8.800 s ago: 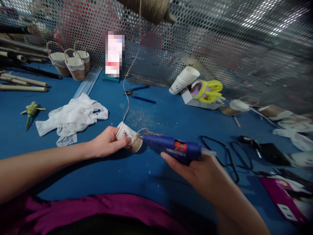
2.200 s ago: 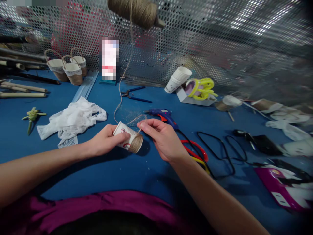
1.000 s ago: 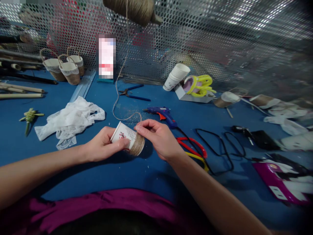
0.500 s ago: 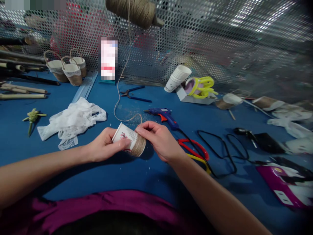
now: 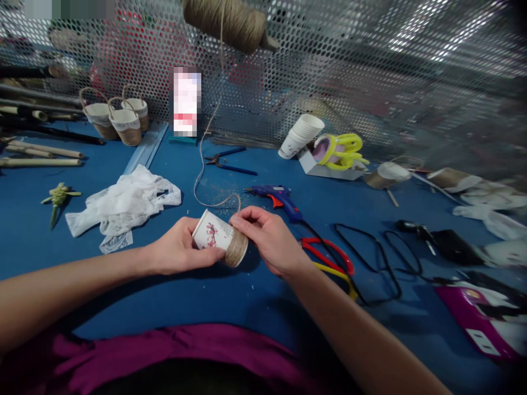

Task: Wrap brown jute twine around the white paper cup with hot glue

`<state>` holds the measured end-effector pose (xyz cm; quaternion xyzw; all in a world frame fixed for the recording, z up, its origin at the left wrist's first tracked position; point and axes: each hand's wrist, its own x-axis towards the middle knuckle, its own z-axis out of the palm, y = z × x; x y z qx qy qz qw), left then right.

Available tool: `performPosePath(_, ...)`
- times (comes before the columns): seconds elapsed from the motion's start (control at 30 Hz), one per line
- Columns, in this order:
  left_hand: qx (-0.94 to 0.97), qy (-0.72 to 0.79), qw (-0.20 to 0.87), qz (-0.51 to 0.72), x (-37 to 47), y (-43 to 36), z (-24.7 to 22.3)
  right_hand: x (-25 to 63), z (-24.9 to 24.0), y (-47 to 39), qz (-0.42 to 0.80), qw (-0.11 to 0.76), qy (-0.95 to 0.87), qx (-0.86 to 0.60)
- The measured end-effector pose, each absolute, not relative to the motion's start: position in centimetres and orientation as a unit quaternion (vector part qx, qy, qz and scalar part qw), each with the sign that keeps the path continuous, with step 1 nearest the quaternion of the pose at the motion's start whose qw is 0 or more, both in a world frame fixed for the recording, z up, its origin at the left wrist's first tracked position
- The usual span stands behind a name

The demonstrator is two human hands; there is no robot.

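Observation:
A white paper cup (image 5: 213, 231) with a red printed branch lies tilted in my left hand (image 5: 181, 247), whose thumb presses along its near side. Brown twine is wound around the cup's base end, which points right. My right hand (image 5: 263, 236) pinches the twine (image 5: 218, 204) against the top of the wound band. From there the strand loops left over the table and rises to a large twine spool (image 5: 226, 22) hanging at the top. A blue glue gun (image 5: 280, 198) lies just beyond my right hand.
White lace (image 5: 125, 206) and blue-handled pliers (image 5: 230, 162) lie beyond my hands. Three twine baskets (image 5: 125, 129) stand back left near a phone (image 5: 186, 104). Stacked cups (image 5: 300, 136) lean at the back. Right are red-handled scissors (image 5: 333, 255) and a black cord (image 5: 370, 241).
My left thumb has slid down and right along the cup, showing more of the red print. The cup has turned slightly. The whole view has shifted a little.

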<state>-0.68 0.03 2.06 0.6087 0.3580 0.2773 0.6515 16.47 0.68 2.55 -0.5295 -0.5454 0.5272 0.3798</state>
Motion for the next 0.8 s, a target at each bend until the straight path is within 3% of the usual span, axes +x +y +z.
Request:
performPosePath(0.17,0.675,0.328,0.600,0.277,-1.3,0.1,1.7,16.4,2.6,0.6,0.544,0.389,-0.532,-0.518)
performPosePath(0.37,0.830,0.261,0.371,0.323,-1.6,0.3,2.1,16.8,2.8,0.7,0.565,0.402,-0.516,-0.503)
performPosePath(0.5,0.852,0.242,0.324,0.334,-1.7,0.5,2.2,17.8,3.5,0.5,0.588,0.358,-0.543,-0.481)
performPosePath(0.6,0.834,0.243,0.369,0.330,-1.7,0.8,2.0,18.3,4.1,0.3,0.586,0.331,-0.576,-0.463)
performPosePath(0.8,0.561,0.354,0.672,0.329,-1.1,1.2,1.5,18.0,3.5,0.0,0.469,0.328,-0.664,-0.482)
